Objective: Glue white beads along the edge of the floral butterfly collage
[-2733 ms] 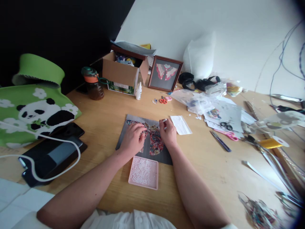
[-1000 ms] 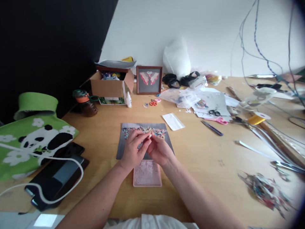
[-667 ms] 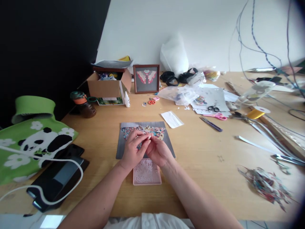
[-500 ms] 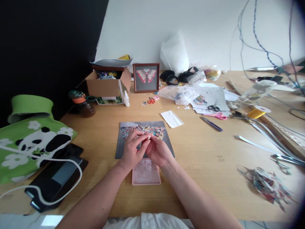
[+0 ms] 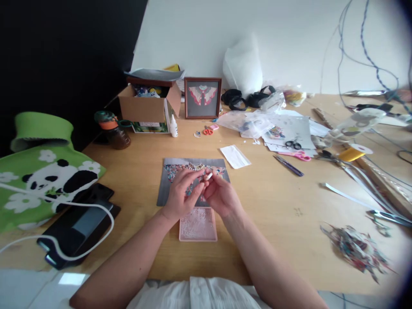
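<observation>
place: home craft desk | signs: scissors (image 5: pixel 293 144), glue bottle (image 5: pixel 174 126), framed paper collar (image 5: pixel 202 97), scraps (image 5: pixel 354 250)

Both forearms bare, angled inward from the lower frame. Left hand (image 5: pixel 180 195) and right hand (image 5: pixel 221 195) raised together, fingers curled, fingertips (image 5: pixel 200 173) meeting in a pinching grip.

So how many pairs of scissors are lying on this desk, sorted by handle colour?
Orange-handled scissors: 1
Black-handled scissors: 1
Pink-handled scissors: 1
Total: 3 that show clearly; the dark tools further right are too blurred to name.
</observation>
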`<state>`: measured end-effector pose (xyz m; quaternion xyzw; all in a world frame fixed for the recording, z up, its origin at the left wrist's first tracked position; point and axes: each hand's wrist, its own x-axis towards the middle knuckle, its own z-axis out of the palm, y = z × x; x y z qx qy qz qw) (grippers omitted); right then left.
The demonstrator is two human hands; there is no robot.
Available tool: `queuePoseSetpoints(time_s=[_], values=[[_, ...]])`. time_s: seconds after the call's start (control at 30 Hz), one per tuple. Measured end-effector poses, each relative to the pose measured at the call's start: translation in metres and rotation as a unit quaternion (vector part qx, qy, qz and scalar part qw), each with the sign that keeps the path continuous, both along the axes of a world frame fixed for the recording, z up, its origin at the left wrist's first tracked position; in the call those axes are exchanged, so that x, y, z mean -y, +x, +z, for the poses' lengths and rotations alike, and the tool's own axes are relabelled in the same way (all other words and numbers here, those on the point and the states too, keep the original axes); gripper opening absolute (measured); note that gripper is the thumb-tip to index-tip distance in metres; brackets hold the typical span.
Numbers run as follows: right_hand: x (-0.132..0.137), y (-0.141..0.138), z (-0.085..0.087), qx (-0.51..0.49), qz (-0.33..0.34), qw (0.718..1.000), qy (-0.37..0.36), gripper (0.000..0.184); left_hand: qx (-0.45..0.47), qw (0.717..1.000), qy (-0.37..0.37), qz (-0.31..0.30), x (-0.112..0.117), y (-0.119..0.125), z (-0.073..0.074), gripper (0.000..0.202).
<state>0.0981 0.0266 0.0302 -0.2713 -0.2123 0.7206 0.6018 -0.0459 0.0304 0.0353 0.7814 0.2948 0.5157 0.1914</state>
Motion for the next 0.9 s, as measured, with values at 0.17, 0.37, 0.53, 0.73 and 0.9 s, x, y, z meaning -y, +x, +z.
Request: queuePoseSetpoints(time_s=[0.17,0.37,0.53,0.73,0.9], values=[[0.025,0.015,0.022,0.232,-0.138,0.955,0.123,0.023,-0.039,0.999,-0.013,0.017,-0.007,-0.005,-0.006,0.027],[0.067,0.015,0.0,0.576,-0.102,0.76,0.283,0.013,-0.165,0.985,-0.005,0.05,-0.012,0.0,-0.026,0.03],[0.068,0.013,-0.013,0.63,-0.108,0.677,0.366,0.01,-0.215,0.975,0.014,0.062,-0.009,0.003,-0.029,0.032],[0.064,0.017,-0.015,0.644,-0.099,0.656,0.382,0.013,-0.322,0.941,0.042,0.096,-0.005,0.003,-0.026,0.035],[0.062,0.017,-0.02,0.654,-0.081,0.646,0.386,0.016,-0.344,0.933,0.035,0.098,-0.005,0.003,-0.028,0.036]])
